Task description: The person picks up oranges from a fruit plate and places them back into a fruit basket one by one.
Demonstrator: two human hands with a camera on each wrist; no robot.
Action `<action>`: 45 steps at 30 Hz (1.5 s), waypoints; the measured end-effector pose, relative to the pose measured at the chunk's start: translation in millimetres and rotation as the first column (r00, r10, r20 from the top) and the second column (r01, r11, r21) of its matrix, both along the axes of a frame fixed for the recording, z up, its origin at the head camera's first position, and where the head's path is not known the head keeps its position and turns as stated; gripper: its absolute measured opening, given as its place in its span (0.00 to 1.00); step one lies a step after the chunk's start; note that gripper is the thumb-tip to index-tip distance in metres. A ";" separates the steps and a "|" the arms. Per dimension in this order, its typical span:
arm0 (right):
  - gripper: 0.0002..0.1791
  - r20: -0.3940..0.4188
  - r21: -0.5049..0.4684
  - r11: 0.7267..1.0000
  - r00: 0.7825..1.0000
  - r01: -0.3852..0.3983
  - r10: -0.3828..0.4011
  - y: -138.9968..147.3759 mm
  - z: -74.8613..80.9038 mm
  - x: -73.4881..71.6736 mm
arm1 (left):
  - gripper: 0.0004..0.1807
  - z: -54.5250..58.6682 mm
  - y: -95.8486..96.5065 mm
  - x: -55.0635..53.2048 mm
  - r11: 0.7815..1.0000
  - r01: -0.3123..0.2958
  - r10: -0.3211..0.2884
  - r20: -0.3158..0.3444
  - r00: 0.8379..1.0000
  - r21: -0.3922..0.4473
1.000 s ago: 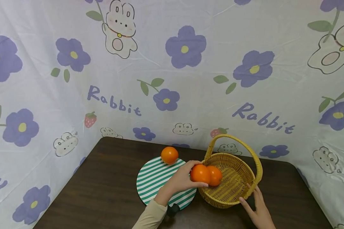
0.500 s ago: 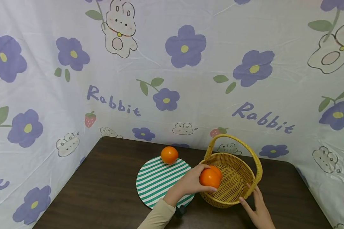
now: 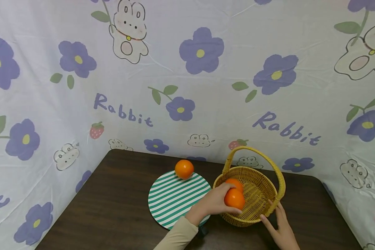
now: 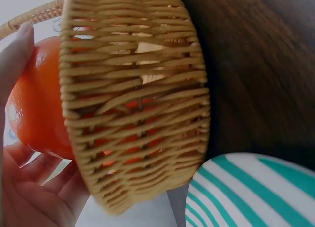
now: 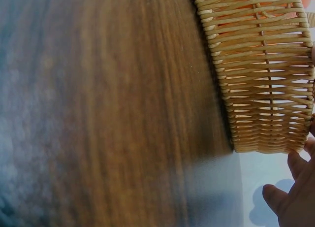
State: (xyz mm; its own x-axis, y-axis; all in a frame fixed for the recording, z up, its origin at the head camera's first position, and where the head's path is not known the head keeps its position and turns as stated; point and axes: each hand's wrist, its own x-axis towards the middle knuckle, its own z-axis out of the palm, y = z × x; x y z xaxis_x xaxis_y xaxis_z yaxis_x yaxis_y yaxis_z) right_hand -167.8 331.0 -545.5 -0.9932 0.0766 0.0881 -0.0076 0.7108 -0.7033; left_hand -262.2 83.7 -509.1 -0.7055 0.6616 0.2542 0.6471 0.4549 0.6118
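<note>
My left hand (image 3: 217, 200) holds a smooth, glossy orange (image 3: 234, 199) between thumb and fingers, over the near-left part of a yellow wicker basket (image 3: 259, 187). Just behind it, a second orange (image 3: 234, 184) lies inside the basket, partly covered by the hand and the held one. The left wrist view has the held orange (image 4: 42, 101) at the basket's rim, with red-orange showing through the weave. My right hand (image 3: 281, 225) grips the basket's right rim at the foot of the handle, its thumb on the near side and a fingertip over the edge.
A third orange (image 3: 184, 169) sits at the back edge of a round green-and-white striped mat (image 3: 175, 198), left of the basket. Both stand on a dark wooden table (image 3: 112, 208). Behind hangs a white cloth (image 3: 162, 146) printed with flowers and rabbits. The basket's arched handle (image 3: 268, 159) rises above its opening.
My left hand has carried its orange rightward and slightly down, from the basket's left rim to over its inside. The right hand and the basket have stayed in place.
</note>
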 end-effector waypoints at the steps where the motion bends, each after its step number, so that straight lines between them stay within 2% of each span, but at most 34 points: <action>1: 0.40 0.001 0.000 1.000 1.000 0.000 0.000 0.2 0.1 0.1 | 0.42 -0.4 1.9 0.1 1.000 -0.002 0.002 -0.009 1.000 -0.016; 9: 0.40 0.001 0.011 1.000 1.000 -0.003 0.003 -0.8 2.2 0.7 | 0.45 -3.0 19.2 -1.7 0.994 -0.009 0.000 -0.084 0.996 -0.108; 15: 0.39 -0.007 0.030 1.000 1.000 0.000 0.000 -1.1 3.2 1.5 | 0.45 -7.3 29.9 -3.4 0.990 -0.017 0.004 -0.099 0.995 -0.139; 25: 0.40 0.024 0.023 1.000 1.000 -0.002 0.002 -0.8 3.1 2.4 | 0.45 -10.8 41.9 -3.3 0.986 0.017 -0.036 -0.115 0.993 -0.165; 33: 0.39 0.003 0.021 1.000 1.000 -0.002 0.002 -1.1 3.2 2.7 | 0.46 -13.7 54.0 -7.0 0.977 -0.007 -0.024 -0.143 0.989 -0.214; 45: 0.39 0.004 -0.003 1.000 1.000 -0.006 0.006 1.2 0.8 2.5 | 0.46 -17.1 69.4 -14.2 0.962 -0.011 -0.025 -0.129 0.991 -0.274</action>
State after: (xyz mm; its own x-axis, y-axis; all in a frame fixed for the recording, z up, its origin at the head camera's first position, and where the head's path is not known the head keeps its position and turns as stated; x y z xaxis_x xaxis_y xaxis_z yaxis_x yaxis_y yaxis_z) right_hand -165.4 332.2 -544.7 -0.9939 0.0706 0.0844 -0.0095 0.7090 -0.7051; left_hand -276.4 153.1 -526.1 -0.6734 0.7235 0.1519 0.7165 0.5882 0.3751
